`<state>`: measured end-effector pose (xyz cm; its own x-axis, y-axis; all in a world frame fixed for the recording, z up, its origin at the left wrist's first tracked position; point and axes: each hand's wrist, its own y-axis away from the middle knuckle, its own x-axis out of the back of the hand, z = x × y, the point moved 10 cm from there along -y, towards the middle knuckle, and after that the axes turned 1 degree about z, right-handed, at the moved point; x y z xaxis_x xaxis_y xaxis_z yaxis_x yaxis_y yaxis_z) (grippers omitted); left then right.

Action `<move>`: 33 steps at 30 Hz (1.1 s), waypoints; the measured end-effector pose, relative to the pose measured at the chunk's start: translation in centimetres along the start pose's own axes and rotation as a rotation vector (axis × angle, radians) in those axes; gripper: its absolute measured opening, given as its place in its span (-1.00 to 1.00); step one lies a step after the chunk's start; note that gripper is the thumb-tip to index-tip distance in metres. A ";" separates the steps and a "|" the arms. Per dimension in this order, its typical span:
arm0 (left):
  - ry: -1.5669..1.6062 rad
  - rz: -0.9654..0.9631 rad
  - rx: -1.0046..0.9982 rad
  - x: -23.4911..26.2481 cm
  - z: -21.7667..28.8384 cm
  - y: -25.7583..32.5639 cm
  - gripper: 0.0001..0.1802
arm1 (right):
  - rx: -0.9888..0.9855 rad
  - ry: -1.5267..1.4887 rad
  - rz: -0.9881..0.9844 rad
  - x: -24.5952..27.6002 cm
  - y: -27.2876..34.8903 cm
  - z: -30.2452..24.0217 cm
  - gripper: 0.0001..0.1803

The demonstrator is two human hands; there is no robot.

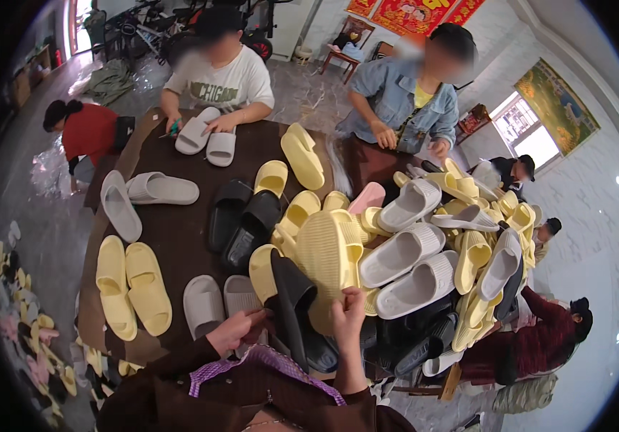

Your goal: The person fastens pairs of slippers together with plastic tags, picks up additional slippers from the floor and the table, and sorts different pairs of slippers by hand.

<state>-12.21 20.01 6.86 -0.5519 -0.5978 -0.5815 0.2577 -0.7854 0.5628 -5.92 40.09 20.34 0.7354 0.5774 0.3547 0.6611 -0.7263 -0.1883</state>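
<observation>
My right hand (350,314) is closed on the end of a yellow slipper (320,263), which is raised with its ribbed sole showing. Beside it a black slipper (291,299) stands tilted on end, and my left hand (237,328) pinches its edge; part of that grip is hidden. Just beyond my left hand lies a pair of grey slippers (204,306), partly covered by the hand and the black slipper. Farther up the table rests a black pair (250,229). At the left are a yellow pair (149,288) and a grey pair (162,189).
A large heap of yellow, grey and black slippers (414,259) covers the right of the brown table (180,237). Across it, one person (223,83) handles grey slippers and another (414,93) stands by the heap. More slippers (36,338) lie on the floor at left.
</observation>
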 end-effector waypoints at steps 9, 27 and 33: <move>0.066 0.081 -0.020 2.1 1.0 2.9 -0.69 | 0.103 -0.092 0.086 3.5 -3.1 -4.3 -0.76; 0.135 0.107 -0.071 2.4 0.5 4.2 -0.70 | 0.055 -0.595 0.097 12.5 -12.2 -10.3 -0.73; 0.174 0.133 -0.080 2.0 1.0 3.0 -0.72 | 0.023 -0.612 0.153 14.4 -15.2 -7.8 -0.74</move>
<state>-13.34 16.65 8.00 -0.3658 -0.7102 -0.6015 0.3852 -0.7039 0.5968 -6.53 56.51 35.43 0.7692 0.5817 -0.2644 0.5400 -0.8130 -0.2177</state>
